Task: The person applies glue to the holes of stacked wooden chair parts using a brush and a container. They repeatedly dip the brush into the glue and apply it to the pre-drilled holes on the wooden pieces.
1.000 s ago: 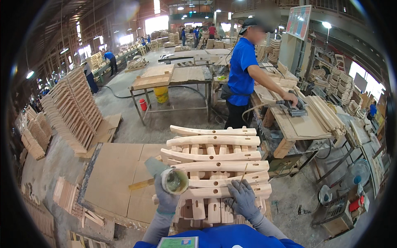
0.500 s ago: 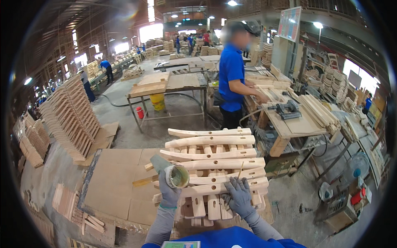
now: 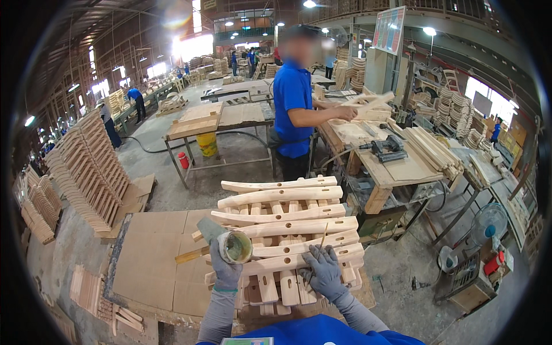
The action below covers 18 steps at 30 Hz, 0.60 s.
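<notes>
Slats [image 3: 293,227] lie beneath left hand [image 3: 226,271] gripping cup [image 3: 236,247] — and right hand [image 3: 323,269] apparently pinching stick [image 3: 324,233].

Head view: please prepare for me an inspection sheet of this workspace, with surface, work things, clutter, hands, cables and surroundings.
Surface: brown-sheeted board, at left of the wooden parts.
Work things: stacked wooden parts with holes and slots; pot; thin stick; flat grey blade beside the pot.
Clutter: loose wooden strips at lower left; dark object on the floor at right, too small to identify.
Hands: both gloved; left hand holds the pot; right hand holds the thin stick at the nearest bar.
Cables: dark cable or hose on the floor, at left.
Surroundings: co-worker in blue, holding a wooden piece; power tool on a bench; fan at right.
</notes>
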Each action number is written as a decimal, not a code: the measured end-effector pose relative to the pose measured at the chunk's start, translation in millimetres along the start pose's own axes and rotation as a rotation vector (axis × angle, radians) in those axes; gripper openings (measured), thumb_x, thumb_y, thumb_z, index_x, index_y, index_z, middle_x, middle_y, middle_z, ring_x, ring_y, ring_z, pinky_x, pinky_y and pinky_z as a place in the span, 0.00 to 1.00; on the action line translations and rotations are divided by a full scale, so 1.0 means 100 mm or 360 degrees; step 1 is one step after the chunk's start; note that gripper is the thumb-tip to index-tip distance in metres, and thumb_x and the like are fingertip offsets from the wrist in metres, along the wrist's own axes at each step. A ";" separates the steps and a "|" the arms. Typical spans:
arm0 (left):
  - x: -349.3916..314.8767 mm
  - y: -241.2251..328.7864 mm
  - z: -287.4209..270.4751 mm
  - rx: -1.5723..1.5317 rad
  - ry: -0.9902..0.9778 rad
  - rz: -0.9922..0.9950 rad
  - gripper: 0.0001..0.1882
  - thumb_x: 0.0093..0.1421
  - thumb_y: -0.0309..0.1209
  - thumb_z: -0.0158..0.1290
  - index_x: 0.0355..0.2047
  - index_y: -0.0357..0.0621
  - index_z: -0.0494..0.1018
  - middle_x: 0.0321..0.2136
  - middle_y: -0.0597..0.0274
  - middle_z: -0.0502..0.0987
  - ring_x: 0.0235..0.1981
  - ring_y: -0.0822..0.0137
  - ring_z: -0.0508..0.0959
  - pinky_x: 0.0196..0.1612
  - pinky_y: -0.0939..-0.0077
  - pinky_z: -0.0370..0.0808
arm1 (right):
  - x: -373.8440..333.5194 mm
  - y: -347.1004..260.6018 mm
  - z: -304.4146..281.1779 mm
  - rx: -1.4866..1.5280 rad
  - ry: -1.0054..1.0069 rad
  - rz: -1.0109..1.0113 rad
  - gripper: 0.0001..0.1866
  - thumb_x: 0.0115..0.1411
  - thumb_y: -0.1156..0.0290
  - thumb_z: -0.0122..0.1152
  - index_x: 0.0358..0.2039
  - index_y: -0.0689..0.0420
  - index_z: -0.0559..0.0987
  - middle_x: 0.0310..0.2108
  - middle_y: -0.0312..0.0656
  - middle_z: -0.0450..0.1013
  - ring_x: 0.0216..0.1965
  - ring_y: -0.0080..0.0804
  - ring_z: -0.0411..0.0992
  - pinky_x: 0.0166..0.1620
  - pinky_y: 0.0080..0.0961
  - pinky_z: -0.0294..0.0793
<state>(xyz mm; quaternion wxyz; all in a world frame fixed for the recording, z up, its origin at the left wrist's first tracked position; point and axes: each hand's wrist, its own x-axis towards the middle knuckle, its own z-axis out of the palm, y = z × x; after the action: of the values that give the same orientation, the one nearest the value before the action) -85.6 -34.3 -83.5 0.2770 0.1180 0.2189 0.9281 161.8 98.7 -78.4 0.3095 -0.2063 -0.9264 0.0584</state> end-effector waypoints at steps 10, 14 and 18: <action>-0.06 0.04 0.10 -0.0085 -0.0035 -0.0044 0.20 0.65 0.43 0.41 0.48 0.42 0.67 0.43 0.59 0.74 0.46 0.63 0.74 0.52 0.64 0.71 | 0.01 0.00 0.00 0.0000 0.0012 -0.0002 0.24 0.50 0.56 0.64 0.45 0.53 0.74 0.51 0.51 0.69 0.55 0.50 0.66 0.62 0.47 0.53; -0.03 0.03 0.04 -0.0044 -0.0066 -0.0011 0.19 0.65 0.43 0.41 0.48 0.42 0.66 0.43 0.60 0.74 0.46 0.63 0.74 0.52 0.64 0.72 | 0.01 0.01 0.01 0.0012 0.0008 -0.0006 0.23 0.49 0.57 0.64 0.45 0.53 0.74 0.51 0.51 0.69 0.55 0.50 0.65 0.62 0.47 0.53; -0.02 0.02 0.08 -0.0073 0.0023 0.0008 0.19 0.66 0.45 0.39 0.45 0.43 0.69 0.42 0.60 0.75 0.44 0.64 0.75 0.48 0.64 0.75 | 0.02 0.00 -0.01 0.0022 0.0012 -0.0006 0.23 0.48 0.58 0.65 0.44 0.54 0.74 0.51 0.52 0.69 0.55 0.50 0.65 0.62 0.47 0.53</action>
<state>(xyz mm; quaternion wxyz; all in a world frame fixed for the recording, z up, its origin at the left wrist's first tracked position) -81.8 -34.4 -76.2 0.2759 0.1054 0.1994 0.9344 161.3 99.4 -76.6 0.3145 -0.2026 -0.9252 0.0634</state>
